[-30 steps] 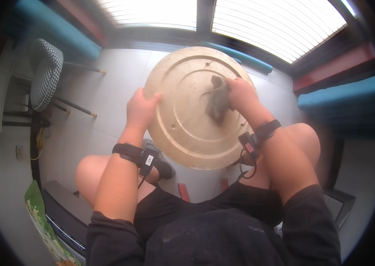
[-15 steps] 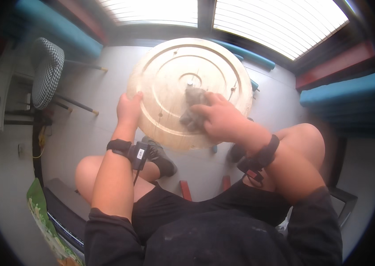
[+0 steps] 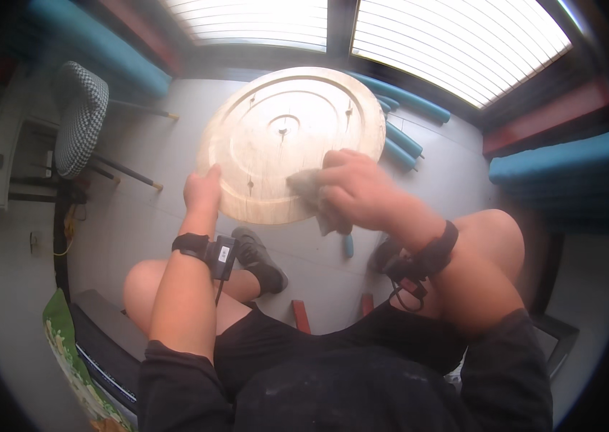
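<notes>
I have a large round pale wooden disc, ringed with grooves and marked by small holes, raised between my legs and tilted. My left hand grips its lower left edge, thumb on the face. In my right hand is a crumpled grey cloth, bunched against the lower right part of the disc and overhanging the rim; the fingers partly hide it. Both wrists wear dark straps with small boxes and cables.
Behind the disc several blue cylinders lie on the tiled floor. A checked chair is at the left, blue padded rolls at the right, slatted windows at the top. My shoes and red bars show below the disc.
The disc has moved up and leftward and tilts more away, uncovering more blue cylinders. My left hand rose leftward with it. My right hand and cloth moved down toward the lower right rim.
</notes>
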{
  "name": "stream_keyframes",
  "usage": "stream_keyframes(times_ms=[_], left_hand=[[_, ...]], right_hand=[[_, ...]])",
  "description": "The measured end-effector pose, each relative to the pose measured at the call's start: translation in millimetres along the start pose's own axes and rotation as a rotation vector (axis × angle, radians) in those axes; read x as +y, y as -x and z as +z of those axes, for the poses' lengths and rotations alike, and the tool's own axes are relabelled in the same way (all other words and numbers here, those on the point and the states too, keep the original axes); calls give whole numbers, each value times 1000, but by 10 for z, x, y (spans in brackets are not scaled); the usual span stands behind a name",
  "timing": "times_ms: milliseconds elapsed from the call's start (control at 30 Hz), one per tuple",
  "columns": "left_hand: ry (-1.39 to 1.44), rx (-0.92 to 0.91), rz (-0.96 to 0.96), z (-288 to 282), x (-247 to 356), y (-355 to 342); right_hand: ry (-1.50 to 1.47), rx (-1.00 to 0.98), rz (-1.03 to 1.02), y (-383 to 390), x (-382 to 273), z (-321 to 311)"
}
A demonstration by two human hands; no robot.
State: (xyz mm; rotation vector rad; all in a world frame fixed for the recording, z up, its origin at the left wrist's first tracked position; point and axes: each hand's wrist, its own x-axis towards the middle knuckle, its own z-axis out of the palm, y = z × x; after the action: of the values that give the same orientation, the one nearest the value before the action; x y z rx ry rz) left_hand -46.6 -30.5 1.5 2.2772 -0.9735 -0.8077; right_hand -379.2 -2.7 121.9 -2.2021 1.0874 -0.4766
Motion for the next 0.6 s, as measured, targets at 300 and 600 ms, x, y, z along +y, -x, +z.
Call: stream_keyframes(times_ms=[300, 600], left_hand=[[-9, 4, -73, -2, -84, -120], [-4, 9, -29, 12, -167, -111]], right_hand=[[-1, 488, 553, -22, 709, -226], [-856, 781, 940, -65, 887, -78]])
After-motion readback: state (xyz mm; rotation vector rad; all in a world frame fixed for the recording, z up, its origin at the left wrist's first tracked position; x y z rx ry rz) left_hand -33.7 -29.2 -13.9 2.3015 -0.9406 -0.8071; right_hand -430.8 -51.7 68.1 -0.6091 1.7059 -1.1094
